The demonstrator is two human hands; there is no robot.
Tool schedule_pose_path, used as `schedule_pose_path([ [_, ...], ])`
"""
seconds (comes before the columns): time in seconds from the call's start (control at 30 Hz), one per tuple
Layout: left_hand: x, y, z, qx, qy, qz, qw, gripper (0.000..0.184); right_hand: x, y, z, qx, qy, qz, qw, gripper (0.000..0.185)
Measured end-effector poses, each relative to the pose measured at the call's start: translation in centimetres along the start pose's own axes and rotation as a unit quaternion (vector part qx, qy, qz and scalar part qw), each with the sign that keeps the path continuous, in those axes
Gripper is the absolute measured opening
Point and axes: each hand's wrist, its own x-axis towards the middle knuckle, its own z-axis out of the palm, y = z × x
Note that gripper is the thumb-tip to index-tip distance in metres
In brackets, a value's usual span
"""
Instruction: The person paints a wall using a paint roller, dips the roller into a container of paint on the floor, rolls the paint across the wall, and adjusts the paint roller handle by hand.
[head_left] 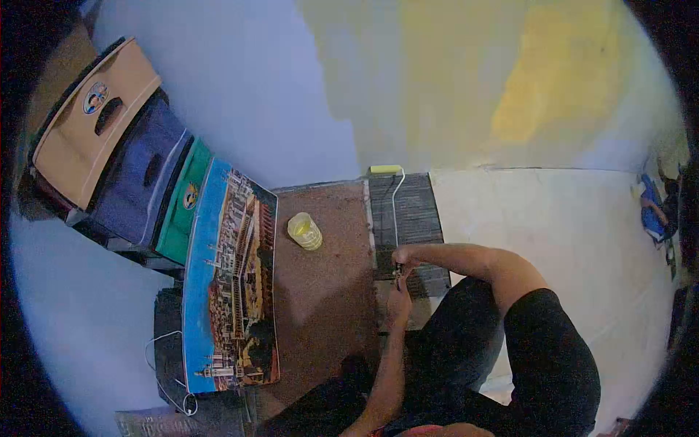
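A paint roller [386, 170] with a pale yellow sleeve and a thin white wire frame lies toward the wall, its handle end at my hands. My right hand [405, 256] is closed around the handle end. Just below it, my left hand [398, 285] is closed at the same spot, on something small that I cannot make out. To the left of the roller, a clear container [305, 231] with yellow paint stands on the brown floor covering [328, 291]. Beneath the roller frame is a dark ribbed mat [419, 218].
The wall [451, 87] ahead has yellow paint patches. On the left stand a drawer unit [138, 160] and a cityscape picture panel [237, 284], with a white cord [156, 371] beside it. Pale floor [568, 240] spreads right, with blue items [655, 211] at its edge.
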Motion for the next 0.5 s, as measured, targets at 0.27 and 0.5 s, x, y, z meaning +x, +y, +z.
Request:
schedule_pose_path([
  [0.27,2.9,-5.0,5.8,0.021,0.018,0.049,0.998,0.071,-0.8,0.3,0.0,0.061,0.004,0.043,0.997,0.034],
  [0.5,-1.4,2.3,-0.9,0.055,-0.050,-0.001,0.997,0.076,-1.2,0.1,-0.4,0.110,0.014,0.068,0.992,0.032],
])
